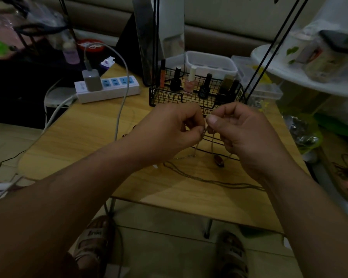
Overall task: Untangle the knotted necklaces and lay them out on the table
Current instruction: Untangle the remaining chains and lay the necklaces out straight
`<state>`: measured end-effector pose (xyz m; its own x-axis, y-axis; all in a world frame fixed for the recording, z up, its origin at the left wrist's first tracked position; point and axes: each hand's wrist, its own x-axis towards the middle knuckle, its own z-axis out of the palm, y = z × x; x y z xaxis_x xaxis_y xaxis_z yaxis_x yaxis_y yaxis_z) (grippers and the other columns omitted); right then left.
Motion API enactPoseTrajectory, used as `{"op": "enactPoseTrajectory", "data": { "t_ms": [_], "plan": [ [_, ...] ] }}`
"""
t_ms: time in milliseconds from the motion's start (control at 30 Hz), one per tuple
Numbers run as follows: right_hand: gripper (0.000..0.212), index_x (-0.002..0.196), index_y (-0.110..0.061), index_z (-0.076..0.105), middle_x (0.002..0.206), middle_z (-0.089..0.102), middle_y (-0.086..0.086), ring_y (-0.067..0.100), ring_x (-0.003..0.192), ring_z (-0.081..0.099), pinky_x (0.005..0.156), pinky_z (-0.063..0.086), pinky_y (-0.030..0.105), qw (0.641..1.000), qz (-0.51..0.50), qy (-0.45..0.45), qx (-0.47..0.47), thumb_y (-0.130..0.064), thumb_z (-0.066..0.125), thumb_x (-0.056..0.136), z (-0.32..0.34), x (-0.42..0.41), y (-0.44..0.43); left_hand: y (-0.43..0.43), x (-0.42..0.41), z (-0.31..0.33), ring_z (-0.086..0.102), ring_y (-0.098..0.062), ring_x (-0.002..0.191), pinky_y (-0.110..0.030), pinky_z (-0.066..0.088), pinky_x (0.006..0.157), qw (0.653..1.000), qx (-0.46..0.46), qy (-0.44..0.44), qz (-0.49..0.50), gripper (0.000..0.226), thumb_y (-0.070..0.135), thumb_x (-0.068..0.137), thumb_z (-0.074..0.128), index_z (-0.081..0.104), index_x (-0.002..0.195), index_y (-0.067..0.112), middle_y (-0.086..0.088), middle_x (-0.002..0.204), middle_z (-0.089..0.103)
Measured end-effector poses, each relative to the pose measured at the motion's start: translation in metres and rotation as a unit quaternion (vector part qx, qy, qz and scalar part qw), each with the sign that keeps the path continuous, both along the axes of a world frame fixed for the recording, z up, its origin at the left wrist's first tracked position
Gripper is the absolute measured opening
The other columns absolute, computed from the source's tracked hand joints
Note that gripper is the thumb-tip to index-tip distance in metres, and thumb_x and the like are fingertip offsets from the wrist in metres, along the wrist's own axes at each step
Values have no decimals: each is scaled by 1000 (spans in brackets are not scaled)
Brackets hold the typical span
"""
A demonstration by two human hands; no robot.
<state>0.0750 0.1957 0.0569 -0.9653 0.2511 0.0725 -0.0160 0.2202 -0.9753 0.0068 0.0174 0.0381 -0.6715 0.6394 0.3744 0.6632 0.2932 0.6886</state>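
Two hands, left (169, 129) and right (243, 133), both pinch the chain knot (205, 131) above the table (92, 137). We judge the work midway: one dark chain (213, 180) already lies stretched out, while the pendant (218, 160) strand still hangs tangled.

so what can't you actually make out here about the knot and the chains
- The knot, head view: pinched between the left hand and right hand; fingertips cover it and the light is dim.
- How many chains lie on the table: too thin and dark to count, and the right forearm hides their far end.
- The pendant: small and dark, and which chain it hangs on is unclear.
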Motion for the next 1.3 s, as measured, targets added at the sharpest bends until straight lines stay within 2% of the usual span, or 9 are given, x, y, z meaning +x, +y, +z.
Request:
{"op": "enactPoseTrajectory", "data": {
  "t_ms": [200, 400, 567, 633, 700, 767, 867, 1033, 1300],
  "plan": [
    [11, 100, -20, 74, 68, 59, 0, 6, 45, 33, 42, 25, 21, 999, 28, -42, -17, -17, 64, 100, -1, -3, 9, -4, -5, 11, 49, 1, 59, -14, 43, 56, 990, 83, -114, 14, 8, 13, 99, 64, 67, 92, 15, 17, 67, 59],
    [10, 99, -19, 76, 63, 43, 1, 8, 49, 34, 46, 29, 21, 996, 80, -25, 14, -26, 69, 96, 3, 1, 5, -6, -5, 13, 48, -9, 53, -21, 41, 50, 966, 132, -223, -9, 9, 9, 102, 60, 63, 94, 9, 11, 58, 56],
    [11, 98, -15, 76, 63, 41, 5, 4, 48, 34, 47, 32, 14, 995, 59, 14, 73, -24, 74, 93, 2, 0, 3, -5, -4, 14, 53, -12, 49, -20, 41, 47, 966, 133, -221, -5, 8, 8, 101, 61, 63, 94, 8, 9, 58, 62],
    [10, 96, -12, 75, 58, 47, -5, 1, 46, 41, 48, 34, 9, 996, 47, 17, 73, -21, 70, 96, 1, 0, 3, -4, -5, 13, 52, -12, 48, -20, 41, 47, 965, 140, -222, 4, 8, 7, 101, 60, 63, 94, 8, 9, 57, 61],
    [12, 94, -14, 75, 55, 48, -10, 2, 48, 41, 49, 33, 15, 998, 42, 3, 54, -21, 66, 98, 0, 0, 4, -3, -5, 12, 51, -13, 49, -20, 39, 46, 959, 153, -237, 14, 8, 6, 101, 59, 62, 94, 8, 8, 55, 57],
    [14, 91, -19, 77, 59, 40, 1, 12, 51, 32, 50, 27, 26, 999, 40, -10, 35, -26, 66, 98, -2, -1, 4, 0, -3, 11, 50, -13, 48, -20, 36, 45, 952, 164, -258, 20, 10, 6, 100, 59, 62, 91, 11, 5, 53, 54],
    [15, 83, -21, 75, 55, 39, 0, 13, 49, 31, 49, 26, 25, 999, 28, -9, 24, -29, 69, 94, -5, -2, 3, 4, 0, 9, 50, -12, 45, -20, 34, 43, 949, 150, -276, 4, 12, 6, 100, 59, 62, 90, 12, 7, 54, 57],
    [15, 85, -8, 69, 46, 53, -21, -5, 45, 52, 53, 32, 12, 999, 7, 2, 43, -18, 67, 97, -5, -3, 1, 2, 0, 8, 53, -11, 48, -18, 40, 46, 967, 104, -234, -4, 6, 11, 99, 66, 66, 95, 7, 7, 57, 62],
    [27, 74, -11, 67, 43, 47, -17, 1, 39, 41, 58, 33, 28, 996, -33, -36, 73, -29, 74, 93, -9, -5, 0, -1, 0, 6, 60, -2, 55, -14, 44, 51, 997, 13, -77, 14, 8, 17, 95, 73, 68, 90, 19, 29, 68, 64]
  ]
}}
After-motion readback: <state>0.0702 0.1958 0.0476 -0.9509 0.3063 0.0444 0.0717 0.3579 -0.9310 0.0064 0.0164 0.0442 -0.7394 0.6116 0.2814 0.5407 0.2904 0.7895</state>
